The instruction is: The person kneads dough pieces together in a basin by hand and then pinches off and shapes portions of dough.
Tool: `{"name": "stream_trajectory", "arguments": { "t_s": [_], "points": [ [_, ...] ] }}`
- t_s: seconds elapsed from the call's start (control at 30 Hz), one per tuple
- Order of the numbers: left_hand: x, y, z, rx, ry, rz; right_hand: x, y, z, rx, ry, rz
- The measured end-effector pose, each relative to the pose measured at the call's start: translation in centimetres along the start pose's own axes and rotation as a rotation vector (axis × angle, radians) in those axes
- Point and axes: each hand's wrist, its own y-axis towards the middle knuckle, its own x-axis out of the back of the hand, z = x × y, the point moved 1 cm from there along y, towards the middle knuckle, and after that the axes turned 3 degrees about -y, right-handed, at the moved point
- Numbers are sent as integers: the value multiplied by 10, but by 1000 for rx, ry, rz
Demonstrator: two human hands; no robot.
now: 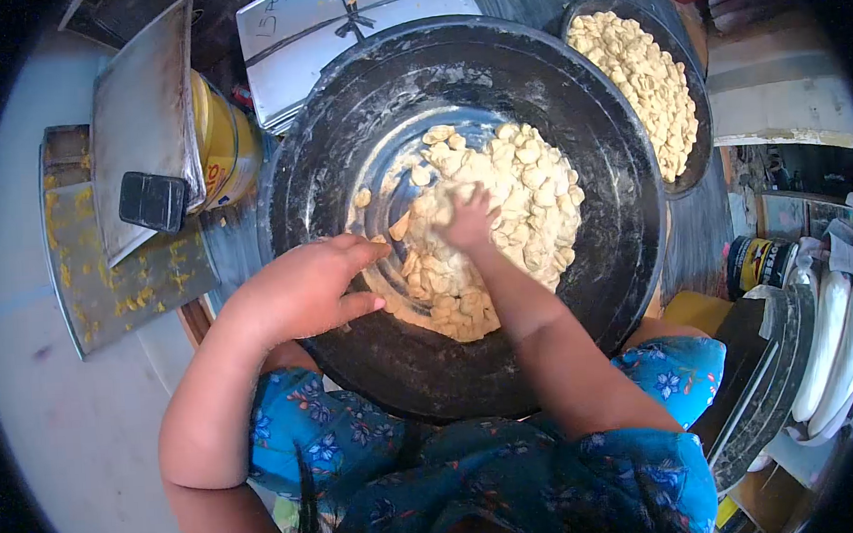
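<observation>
A large round black basin (pixel 625 188) is in front of me, dusted with flour inside. On its bottom lies a heap of small pale dough pieces (pixel 529 194), floury and piled mostly to the right. My right hand (pixel 468 223) rests on the heap with its fingers spread, slightly blurred, touching the pieces. Over the left part of the basin is my left hand (pixel 316 284), thumb and fingers apart, with nothing in it. A few loose dough pieces lie just beyond its fingertips.
A second black basin (pixel 700 117) full of similar pieces stands at the back right. White boxes (pixel 290 52) tied with black ribbon lie behind. On the left are a yellow bucket (pixel 222 147), a leaning tray (pixel 138 108) and a black phone (pixel 153 201). A labelled can (pixel 760 264) stands right.
</observation>
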Motion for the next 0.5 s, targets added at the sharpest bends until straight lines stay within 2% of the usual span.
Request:
{"name": "stream_trajectory", "arguments": {
  "t_s": [0.03, 0.1, 0.2, 0.27, 0.3, 0.37, 0.4, 0.5],
  "points": [
    [2, 2, -1, 29, 5, 32, -2, -20, 12, 94, -86, 10],
    [9, 6, -5, 86, 17, 92, -74, -40, 11, 500, -345, -113],
    [15, 7, -7, 86, 31, 80, -62, -74, -14, 809, -129, 131],
    [16, 7, -7, 78, 26, 65, -45, -54, -31, 712, -248, 15],
    [14, 6, -6, 75, 18, 60, -45, -40, -45, 515, -124, -90],
    [7, 3, -2, 12, 3, -6, 7, -15, -54, 93, -39, -83],
    [4, 3, -1, -24, -2, -42, 1, 4, -68, -7, 110, -165],
    [1, 4, 0, -22, 20, -17, 7, 6, -43, -90, 48, -24]
  ]
}}
